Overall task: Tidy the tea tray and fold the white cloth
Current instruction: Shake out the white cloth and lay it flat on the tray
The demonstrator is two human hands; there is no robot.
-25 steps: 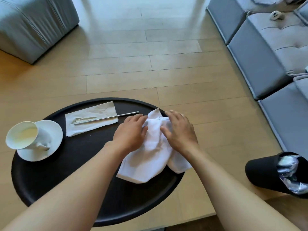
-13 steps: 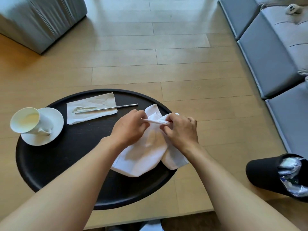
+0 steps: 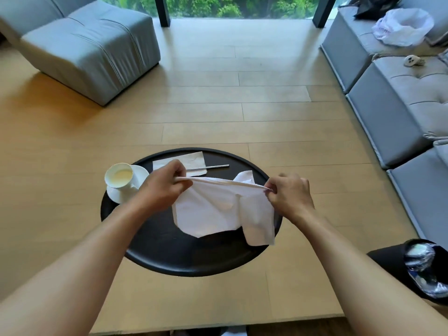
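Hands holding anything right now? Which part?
Yes: the white cloth. Left hand and right hand each pinch one end of its top edge, stretched taut above the black tray.

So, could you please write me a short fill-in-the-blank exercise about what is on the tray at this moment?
1. Both hands, left and right, hold the white cloth stretched by its ____ edge.
2. The cup stands on a white ____.
3. The metal straw lies partly on a paper ____.
4. The round tray is ____ in colour.

Missing words: top; saucer; napkin; black
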